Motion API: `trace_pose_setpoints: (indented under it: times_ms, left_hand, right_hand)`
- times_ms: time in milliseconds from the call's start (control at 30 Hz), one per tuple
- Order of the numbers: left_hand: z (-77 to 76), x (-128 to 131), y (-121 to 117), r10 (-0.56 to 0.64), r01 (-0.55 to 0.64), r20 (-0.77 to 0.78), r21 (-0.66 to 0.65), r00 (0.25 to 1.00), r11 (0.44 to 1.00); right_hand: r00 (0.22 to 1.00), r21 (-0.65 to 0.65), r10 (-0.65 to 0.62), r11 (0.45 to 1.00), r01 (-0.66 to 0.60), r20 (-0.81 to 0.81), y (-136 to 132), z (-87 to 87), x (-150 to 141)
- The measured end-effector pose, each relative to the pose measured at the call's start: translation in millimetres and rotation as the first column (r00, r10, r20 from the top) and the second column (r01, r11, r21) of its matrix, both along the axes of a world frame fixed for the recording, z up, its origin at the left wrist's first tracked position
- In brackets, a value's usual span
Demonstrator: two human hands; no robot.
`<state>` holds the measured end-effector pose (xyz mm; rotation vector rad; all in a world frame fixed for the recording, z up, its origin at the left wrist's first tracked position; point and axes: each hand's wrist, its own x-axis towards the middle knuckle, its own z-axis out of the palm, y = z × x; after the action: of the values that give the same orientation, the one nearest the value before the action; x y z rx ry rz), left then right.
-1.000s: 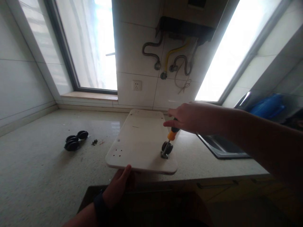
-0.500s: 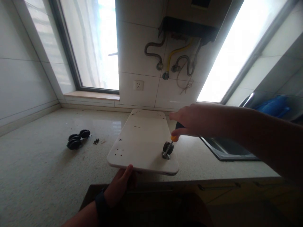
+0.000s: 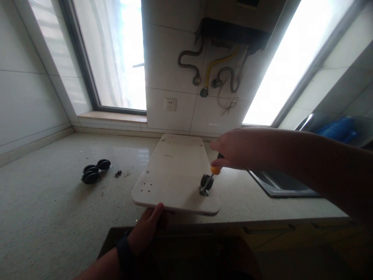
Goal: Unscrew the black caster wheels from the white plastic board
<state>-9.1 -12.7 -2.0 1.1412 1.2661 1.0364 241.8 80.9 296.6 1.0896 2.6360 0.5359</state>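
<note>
A white board (image 3: 175, 167) with rounded corners and small screw holes lies on the counter. My left hand (image 3: 150, 223) grips its near edge, thumb on top and fingers underneath. In my right hand (image 3: 233, 149) is a screwdriver (image 3: 215, 170) with a yellow and dark handle. Its shaft slants down to the metal plate of a black caster wheel (image 3: 206, 182) at the board's near right corner. Whether the tip sits in a screw is too small to tell. Several loose black casters (image 3: 91, 177) rest on the counter to the left, beside a small pile of dark screws (image 3: 118, 174).
The speckled counter (image 3: 58, 217) runs along the tiled wall. A metal sink (image 3: 279, 184) is set into it at right, partly behind my right forearm. A wall socket (image 3: 170, 104) and heater hoses (image 3: 207, 74) are on the wall behind. Drawer handles (image 3: 269, 228) line the front below.
My right hand and the screwdriver handle have shifted very slightly, with the shaft still at the caster plate. My left hand keeps its hold on the board.
</note>
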Motion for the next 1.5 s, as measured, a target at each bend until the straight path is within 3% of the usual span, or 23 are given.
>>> trace_pose_setpoints:
  times_ms: [133, 267, 433, 533, 800, 1033, 1233, 1400, 1500]
  left_hand:
    - [-8.4, -1.4, 2.6, -0.019, 0.019, 0.014, 0.018, 1.0, 1.0]
    - [-14.0, -2.5, 3.6, -0.019, 0.019, 0.025, 0.027, 0.999, 0.999]
    - [-5.5, 0.2, 1.2, -0.012, 0.012, 0.056, -0.006, 0.998, 1.0]
    - [-5.0, 0.6, 1.1, 0.002, -0.002, 0.054, -0.014, 0.999, 1.0]
    - [-17.6, -3.2, 2.1, -0.022, 0.022, 0.057, -0.01, 0.998, 1.0]
    - [-5.8, -0.2, -0.2, -0.032, 0.032, 0.038, 0.009, 0.999, 0.999]
    - [-3.5, 2.5, -1.6, -0.05, 0.051, 0.079, -0.011, 0.996, 0.999]
    - [-2.7, 3.3, -2.4, -0.088, 0.09, 0.075, -0.015, 0.993, 0.996]
    - [-5.1, 3.2, -2.5, -0.106, 0.107, 0.089, -0.002, 0.99, 0.994]
  right_hand:
    - [0.994, 0.019, 0.029, 0.999, -0.031, 0.101, 0.1, 4.1, -2.5]
    - [0.988, -0.099, 0.118, 0.989, -0.108, 0.095, -6.9, 19.0, -8.8]
    - [0.992, -0.024, -0.039, 0.999, 0.043, 0.118, -12.5, 18.0, -10.6]
    - [0.992, -0.008, -0.067, 0.998, 0.068, 0.109, -7.6, 12.6, -6.7]
    - [0.981, -0.085, 0.133, 0.989, -0.122, 0.14, -6.3, 16.9, -5.0]
    - [0.972, -0.027, -0.047, 0.998, 0.054, 0.23, -17.9, 12.4, -15.4]
    - [0.948, 0.04, 0.175, 0.98, -0.193, 0.266, -16.9, 10.8, -8.0]
    - [0.939, 0.069, 0.261, 0.957, -0.282, 0.224, -20.6, 11.1, -3.2]
    - [0.942, 0.074, 0.239, 0.962, -0.263, 0.236, -24.9, 12.5, -4.2]
